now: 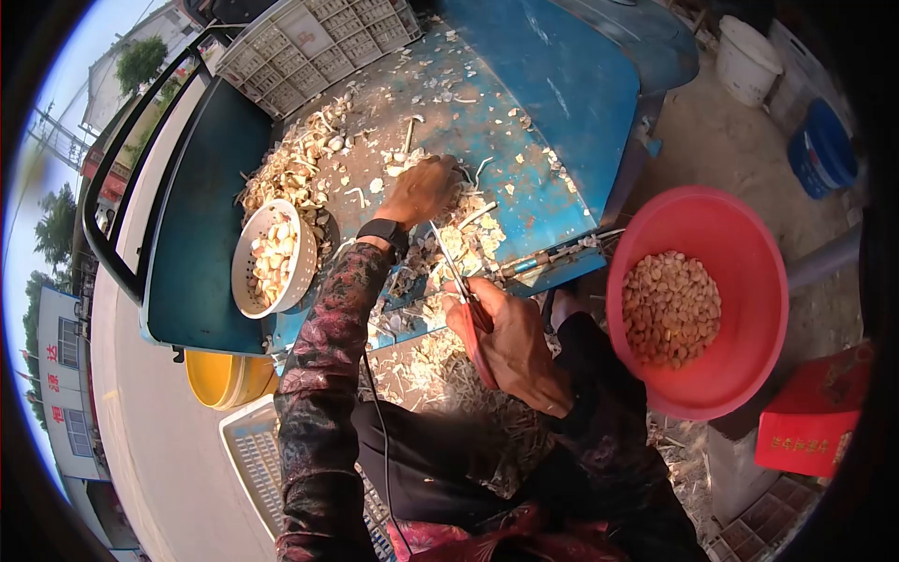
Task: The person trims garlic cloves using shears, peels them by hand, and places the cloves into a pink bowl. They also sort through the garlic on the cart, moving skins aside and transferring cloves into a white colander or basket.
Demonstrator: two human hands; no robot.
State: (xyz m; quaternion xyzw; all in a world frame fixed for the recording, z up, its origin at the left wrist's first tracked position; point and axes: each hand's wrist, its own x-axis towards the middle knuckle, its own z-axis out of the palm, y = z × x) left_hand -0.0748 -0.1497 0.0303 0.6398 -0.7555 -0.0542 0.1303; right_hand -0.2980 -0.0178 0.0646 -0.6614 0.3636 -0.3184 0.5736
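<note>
My right hand (520, 347) is closed round the red handles of a pair of scissors (478, 337), whose metal blades point up and away towards the truck bed. My left hand (419, 192), with a black watch at the wrist, reaches over the blue truck bed (562, 84). Its fingers curl down among garlic skins and stems; what they hold is hidden. Just beyond it lies a garlic stem (409, 133). To its left, a heap of garlic (290, 164) spreads along the bed, and a white colander (306, 267) holds garlic cloves (273, 255).
A pink basin (754, 309) with many garlic cloves (671, 309) stands at the right. Nearby are a red box (815, 412), a blue bucket (822, 150) and a white bucket (747, 61). A plastic crate (318, 47) sits at the bed's far end; a yellow bucket (225, 379) is below left.
</note>
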